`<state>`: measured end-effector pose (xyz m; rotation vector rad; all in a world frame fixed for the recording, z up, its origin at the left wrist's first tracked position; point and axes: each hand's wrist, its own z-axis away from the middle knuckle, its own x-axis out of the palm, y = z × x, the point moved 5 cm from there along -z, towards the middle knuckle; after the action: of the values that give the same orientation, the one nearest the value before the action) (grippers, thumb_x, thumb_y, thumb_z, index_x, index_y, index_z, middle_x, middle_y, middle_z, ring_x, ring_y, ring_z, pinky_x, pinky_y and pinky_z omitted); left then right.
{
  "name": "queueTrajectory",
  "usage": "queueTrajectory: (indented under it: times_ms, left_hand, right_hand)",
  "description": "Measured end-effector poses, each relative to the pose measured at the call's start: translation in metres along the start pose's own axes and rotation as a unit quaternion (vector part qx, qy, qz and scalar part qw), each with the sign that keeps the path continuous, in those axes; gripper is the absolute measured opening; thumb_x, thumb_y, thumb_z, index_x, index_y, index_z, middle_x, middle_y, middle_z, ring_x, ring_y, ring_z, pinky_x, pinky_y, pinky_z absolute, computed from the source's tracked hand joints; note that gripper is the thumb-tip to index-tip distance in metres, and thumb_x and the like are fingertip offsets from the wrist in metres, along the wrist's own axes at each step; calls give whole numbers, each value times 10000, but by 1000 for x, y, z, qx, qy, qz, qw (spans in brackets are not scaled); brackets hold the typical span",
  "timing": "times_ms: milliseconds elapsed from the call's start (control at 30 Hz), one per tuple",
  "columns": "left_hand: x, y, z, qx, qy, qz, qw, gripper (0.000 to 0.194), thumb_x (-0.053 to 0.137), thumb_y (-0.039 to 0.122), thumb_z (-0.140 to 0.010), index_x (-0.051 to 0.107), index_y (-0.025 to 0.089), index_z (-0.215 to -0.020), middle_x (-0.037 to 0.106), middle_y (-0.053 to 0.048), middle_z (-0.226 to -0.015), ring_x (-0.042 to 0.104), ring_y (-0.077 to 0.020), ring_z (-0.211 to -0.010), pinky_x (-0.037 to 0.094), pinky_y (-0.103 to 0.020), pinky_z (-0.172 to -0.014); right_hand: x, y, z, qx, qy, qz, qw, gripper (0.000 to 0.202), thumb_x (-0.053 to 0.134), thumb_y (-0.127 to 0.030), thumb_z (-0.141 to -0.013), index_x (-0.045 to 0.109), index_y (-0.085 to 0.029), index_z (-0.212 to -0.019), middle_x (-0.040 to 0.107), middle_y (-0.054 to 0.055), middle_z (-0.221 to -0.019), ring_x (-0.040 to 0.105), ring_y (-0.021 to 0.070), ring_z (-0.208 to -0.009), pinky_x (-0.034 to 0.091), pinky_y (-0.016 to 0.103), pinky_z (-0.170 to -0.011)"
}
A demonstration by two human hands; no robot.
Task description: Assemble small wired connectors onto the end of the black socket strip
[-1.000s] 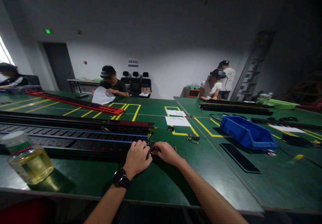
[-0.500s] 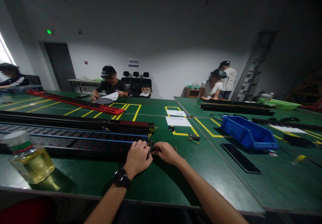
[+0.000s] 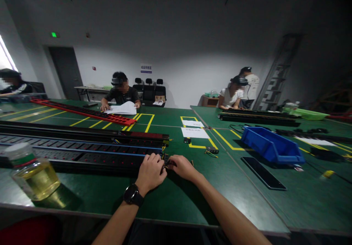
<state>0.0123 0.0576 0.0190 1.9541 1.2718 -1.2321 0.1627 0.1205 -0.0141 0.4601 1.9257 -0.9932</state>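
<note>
Several long black power strips (image 3: 110,161) with rows of sockets and red marks lie side by side on the left of the green table. At the right end of the nearest one, my left hand (image 3: 151,169) is closed, its fingers curled over the strip's end. My right hand (image 3: 181,167) meets it from the right, thumb and fingers pinched on what looks like a thin yellowish wire (image 3: 166,167). The fingertips of both hands almost touch and partly hide the work. Yellow-green wires (image 3: 164,148) stick out of the strip end just behind.
A bottle of yellow liquid (image 3: 34,175) stands at the left front. Rightward lie a phone (image 3: 263,173), a blue bin (image 3: 272,144), small black modules (image 3: 211,150) and paper sheets (image 3: 194,132). A red rack (image 3: 121,119) crosses the far left; co-workers sit across the table.
My hands hold practically the same pose at the strip end. Across the table, a co-worker's papers have been lowered and now lie flatter.
</note>
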Motion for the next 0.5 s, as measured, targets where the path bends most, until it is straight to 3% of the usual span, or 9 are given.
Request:
queueTrajectory:
  times_ms: [500]
  left_hand:
    - [-1,1,0,2,-6,-2,1000,130,606,279,-909,702,194,-887,667,-93,-983,565,-283,-996,414,-455,-868]
  right_hand:
    - [0,-1,0,-6,1,-1,1000,50,699,-159,-903,731,-188,-928,718,44,-915,650,181,-866,410,244,-757]
